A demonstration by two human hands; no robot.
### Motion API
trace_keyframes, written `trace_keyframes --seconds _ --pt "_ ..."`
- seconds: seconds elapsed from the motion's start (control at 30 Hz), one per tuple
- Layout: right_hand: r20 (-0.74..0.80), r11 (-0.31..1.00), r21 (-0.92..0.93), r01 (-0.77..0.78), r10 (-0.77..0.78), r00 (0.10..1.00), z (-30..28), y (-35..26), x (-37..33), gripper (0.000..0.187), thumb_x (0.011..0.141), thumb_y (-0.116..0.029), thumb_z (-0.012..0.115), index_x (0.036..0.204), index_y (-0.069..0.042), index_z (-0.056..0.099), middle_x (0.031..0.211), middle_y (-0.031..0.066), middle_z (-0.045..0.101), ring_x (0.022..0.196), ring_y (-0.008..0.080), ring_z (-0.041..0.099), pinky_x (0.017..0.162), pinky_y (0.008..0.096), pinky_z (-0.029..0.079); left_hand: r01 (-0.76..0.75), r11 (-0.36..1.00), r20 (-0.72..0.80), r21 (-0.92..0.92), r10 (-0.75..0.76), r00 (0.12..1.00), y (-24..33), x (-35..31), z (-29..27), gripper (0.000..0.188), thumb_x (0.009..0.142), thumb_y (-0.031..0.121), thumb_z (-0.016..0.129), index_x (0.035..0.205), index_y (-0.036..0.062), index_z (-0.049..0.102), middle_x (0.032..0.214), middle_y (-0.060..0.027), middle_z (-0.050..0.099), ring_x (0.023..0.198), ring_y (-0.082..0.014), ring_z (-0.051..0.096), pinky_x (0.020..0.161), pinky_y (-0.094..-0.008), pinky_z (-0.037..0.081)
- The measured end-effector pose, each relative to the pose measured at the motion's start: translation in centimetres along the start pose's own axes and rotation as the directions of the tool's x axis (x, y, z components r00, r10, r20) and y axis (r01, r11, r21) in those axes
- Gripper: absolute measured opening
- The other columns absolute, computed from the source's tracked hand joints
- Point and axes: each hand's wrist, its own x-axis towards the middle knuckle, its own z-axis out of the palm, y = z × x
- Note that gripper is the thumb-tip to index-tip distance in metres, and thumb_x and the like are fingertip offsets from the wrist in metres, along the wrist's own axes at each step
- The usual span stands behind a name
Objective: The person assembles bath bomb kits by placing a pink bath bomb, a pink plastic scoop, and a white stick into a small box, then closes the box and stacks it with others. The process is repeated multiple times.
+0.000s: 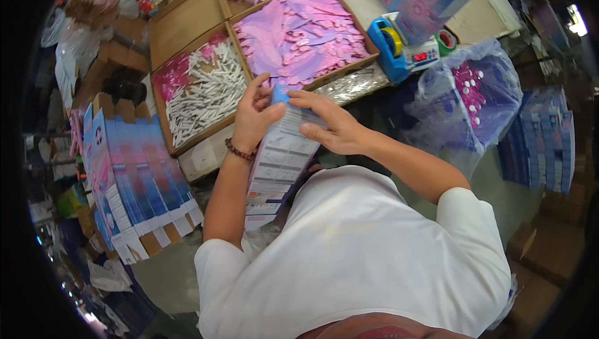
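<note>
A cluttered workroom surrounded a dark table (374, 105), with cardboard cartons (187, 21) stacked behind it, grey floor (168, 276) below, and bright light (577, 21) at right.

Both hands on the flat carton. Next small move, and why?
Probably squeeze the flat carton open into a tube. It still lies collapsed between the left hand, pinching its top edge, and the right hand, spread flat on its face. The pink parts wait untouched in the tray beyond.
</note>
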Motion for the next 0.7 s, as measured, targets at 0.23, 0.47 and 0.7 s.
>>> trace_keyframes --seconds 0.23,0.47,0.7 --pt "-0.479 0.94 -0.134 -0.313 0.215 0.851 -10.8 10.0 -4.0 0.027 0.091 -0.014 0.059 0.116 -0.002 0.061 0.121 0.0159 0.061 0.116 0.0271 0.056 0.099 0.034 0.042 -0.069 0.891 0.116 0.448 0.018 0.993 -1.3 -4.1 1.7 0.085 0.066 0.018 0.083 0.138 0.002 0.042 0.12 -0.0116 0.051 0.111 -0.0222 0.052 0.096 -0.0345 0.043" --pt "-0.463 0.71 -0.086 -0.699 0.593 0.659 -20.3 23.7 -10.7 0.056 0.087 -0.041 0.057 0.12 0.003 0.059 0.114 0.0268 0.062 0.112 0.0394 0.057 0.094 0.0401 0.044 -0.265 0.56 0.152 0.785 0.242 0.958 -2.6 -5.8 7.7 0.076 0.059 0.024 0.085 0.124 0.0033 0.054 0.123 -0.019 0.045 0.111 -0.0347 0.05 0.095 -0.0395 0.044" --pt "-0.381 0.627 0.476 -0.616 0.779 0.498 -20.3 22.4 -9.5 0.028 0.083 -0.022 0.068 0.092 0.005 0.069 0.085 0.0075 0.068 0.076 0.0145 0.06 0.071 0.0288 0.045 -0.241 0.546 0.097 0.802 0.279 0.955 -4.8 -7.0 12.8 0.07 0.059 0.025 0.085 0.12 0.0059 0.058 0.124 -0.0209 0.045 0.107 -0.0358 0.054 0.09 -0.04 0.048"
